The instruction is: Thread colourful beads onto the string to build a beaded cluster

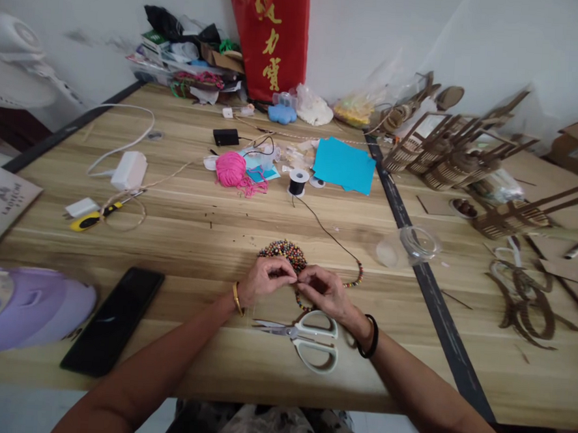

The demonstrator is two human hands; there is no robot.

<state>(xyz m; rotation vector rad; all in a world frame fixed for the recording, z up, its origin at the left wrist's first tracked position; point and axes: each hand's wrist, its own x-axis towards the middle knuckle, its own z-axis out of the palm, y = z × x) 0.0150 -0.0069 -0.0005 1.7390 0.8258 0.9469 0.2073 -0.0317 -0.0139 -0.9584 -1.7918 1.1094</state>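
Note:
My left hand (265,279) and my right hand (324,290) meet fingertip to fingertip over the wooden table (195,230), pinching a thin dark cord (327,232) strung with small coloured beads. A pile of loose coloured beads (283,250) lies just beyond my fingers. The beaded part of the cord curves to the right of my right hand, and the bare cord runs back to a black spool (297,182). White-handled scissors (306,338) lie shut on the table right below my hands.
A black phone (113,319) and a purple object (24,305) lie at the near left. Pink yarn (233,170), blue paper (345,164), a clear plastic cup (409,245) on its side, a yellow utility knife (93,217), a white charger (129,169) and wooden cut-outs (469,155) lie around.

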